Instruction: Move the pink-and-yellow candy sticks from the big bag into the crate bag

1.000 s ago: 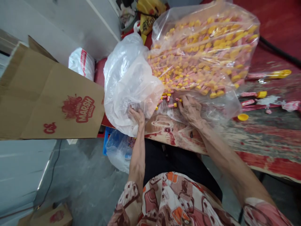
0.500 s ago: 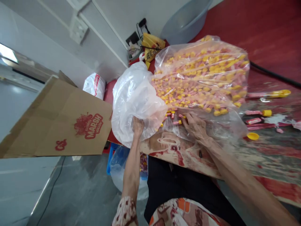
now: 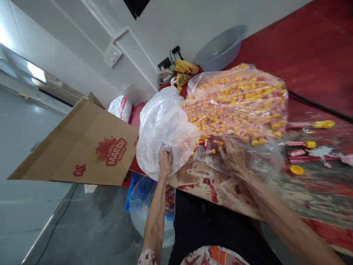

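My left hand (image 3: pixel 165 162) is closed at the near side of a cloudy white plastic bag (image 3: pixel 160 117), its curled fingers gripping the film. My right hand (image 3: pixel 234 156) lies low over the table edge, thumb and fingers bent together at the yellow end of a small red-and-white wrapped tube (image 3: pixel 217 142). A few more yellow-capped tubes (image 3: pixel 210 151) lie loose beside it. Behind the right hand, a large clear bag (image 3: pixel 237 103) bulges with many such pink and yellow pieces. Its slack film spreads around that hand.
A cardboard box (image 3: pixel 82 147) stands at the left, beside a white packet (image 3: pixel 120 108). At the back are a grey-blue basin (image 3: pixel 220 49) and a yellow bag (image 3: pixel 185 71). Loose pieces and a yellow cap (image 3: pixel 296 170) lie right. A blue crate (image 3: pixel 129 193) sits below the table.
The whole scene has shifted slightly downward as the head view tilted. My left hand's fingers show more against the white bag. My right hand stays beside the loose tubes.
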`<state>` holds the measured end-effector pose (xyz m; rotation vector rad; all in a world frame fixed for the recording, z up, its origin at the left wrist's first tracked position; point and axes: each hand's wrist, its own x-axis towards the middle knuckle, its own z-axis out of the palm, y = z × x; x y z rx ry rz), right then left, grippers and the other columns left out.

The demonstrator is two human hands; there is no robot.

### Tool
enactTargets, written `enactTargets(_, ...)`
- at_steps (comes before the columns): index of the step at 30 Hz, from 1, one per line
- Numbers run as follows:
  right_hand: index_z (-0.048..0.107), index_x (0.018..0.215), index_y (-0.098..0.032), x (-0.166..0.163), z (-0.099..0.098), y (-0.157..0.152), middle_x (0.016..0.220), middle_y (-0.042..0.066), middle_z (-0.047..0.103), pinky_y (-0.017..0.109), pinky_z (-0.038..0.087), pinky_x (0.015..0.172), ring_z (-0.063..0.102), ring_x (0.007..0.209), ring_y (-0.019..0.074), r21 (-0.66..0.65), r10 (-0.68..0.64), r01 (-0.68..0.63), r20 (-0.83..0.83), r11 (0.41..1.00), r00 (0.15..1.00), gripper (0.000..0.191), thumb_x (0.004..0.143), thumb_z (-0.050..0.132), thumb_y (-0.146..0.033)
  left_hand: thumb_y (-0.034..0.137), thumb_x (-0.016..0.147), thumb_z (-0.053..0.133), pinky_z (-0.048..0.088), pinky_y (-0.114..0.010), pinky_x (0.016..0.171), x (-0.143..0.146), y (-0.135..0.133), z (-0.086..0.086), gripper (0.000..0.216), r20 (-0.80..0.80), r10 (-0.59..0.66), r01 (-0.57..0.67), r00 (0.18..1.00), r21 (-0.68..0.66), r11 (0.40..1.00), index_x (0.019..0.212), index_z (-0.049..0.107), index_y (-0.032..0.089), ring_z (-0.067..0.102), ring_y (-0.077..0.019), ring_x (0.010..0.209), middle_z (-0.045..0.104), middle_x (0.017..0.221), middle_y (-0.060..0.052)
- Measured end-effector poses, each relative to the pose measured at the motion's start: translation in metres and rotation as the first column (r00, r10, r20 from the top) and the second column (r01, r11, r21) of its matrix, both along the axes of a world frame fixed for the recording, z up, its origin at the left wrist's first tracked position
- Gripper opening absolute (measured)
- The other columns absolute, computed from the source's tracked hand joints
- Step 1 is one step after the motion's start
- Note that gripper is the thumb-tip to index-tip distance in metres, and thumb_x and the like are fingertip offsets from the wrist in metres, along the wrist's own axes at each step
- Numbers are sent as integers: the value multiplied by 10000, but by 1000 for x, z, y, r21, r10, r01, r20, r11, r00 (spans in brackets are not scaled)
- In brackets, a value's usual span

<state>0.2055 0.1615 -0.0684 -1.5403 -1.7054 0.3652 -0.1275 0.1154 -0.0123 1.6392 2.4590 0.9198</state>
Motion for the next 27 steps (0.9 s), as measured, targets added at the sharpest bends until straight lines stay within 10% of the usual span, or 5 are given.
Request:
enactTargets(5, 812, 1140, -240, 6, -1, 4, 1148, 191, 843, 390, 580, 764, 797, 1005, 348, -83, 101, -99, 15, 992, 995, 315, 1139, 518, -352, 615, 1049, 770, 517, -292, 759, 17, -15, 22, 415, 295, -30, -40, 955, 229, 973, 913, 676, 234, 617, -190, 802, 657, 843, -8)
enactTargets(9, 791, 1310, -232, 5, -3, 3, 1292, 186, 839, 409, 635, 902, 806, 1105, 346, 20, 69, -68, -105, 998, 992, 356, 1143, 494, -334, 840, 985, 777, 337, -221, 518, 53, -29, 32, 626, 589, -202, -36, 783, 367, 929, 949, 659, 226, 414, -84, 546, 672, 796, 23)
enactTargets(18, 815, 1142, -232, 14, -7, 9, 1187, 182, 835, 414, 583, 873, 761, 1037, 334, -87, 137, -155, -185, 984, 973, 390, 1188, 533, -496, 601, 966, 924, 490, -202, 490, 120, -17, 1, 470, 845, -116, -70, 523, 177, 982, 1131, 749, 197, 714, -139, 610, 728, 760, 16)
enactTargets(27, 767, 1166, -262, 6, 31, -5, 871, -23, 708, 281, 472, 654, 610, 732, 174, -146, 280, -723, -857, 675, 434, 561, 860, 927, -704, 596, 959, 972, 601, -211, 646, 138, -22, -5, 497, 870, -283, 152, 404, 241, 958, 1204, 807, 196, 731, -123, 717, 768, 853, -1)
